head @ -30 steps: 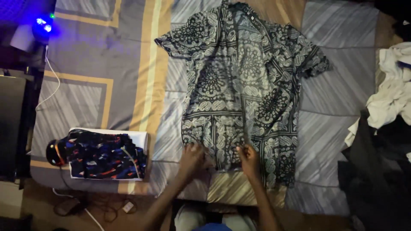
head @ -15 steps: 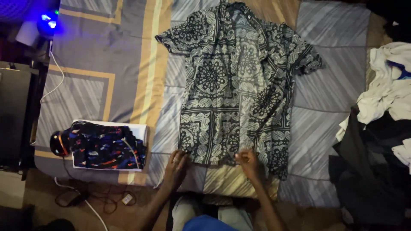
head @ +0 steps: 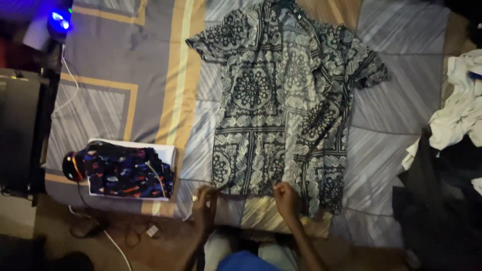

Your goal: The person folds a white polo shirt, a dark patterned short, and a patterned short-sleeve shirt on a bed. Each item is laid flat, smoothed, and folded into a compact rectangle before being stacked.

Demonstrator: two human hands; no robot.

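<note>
A dark short-sleeved shirt (head: pixel 281 105) with a pale paisley pattern lies spread flat, collar far, hem near, on a grey and tan striped bed cover (head: pixel 125 65). My left hand (head: pixel 204 201) pinches the hem at its near left corner. Near the middle of the hem, my right hand (head: pixel 286 198) is closed on the cloth. Both arms reach up from the bottom of the view, above my knees.
A folded dark garment (head: pixel 125 173) with coloured marks lies on a white one at the bed's near left. A heap of white and dark clothes (head: pixel 452 145) fills the right side. Cables (head: pixel 115 236) trail on the floor; a blue light (head: pixel 60 20) glows at top left.
My left hand slid left along the hem to its corner. Both hands drew the hem a little nearer, and the shirt's lower part lies flatter.
</note>
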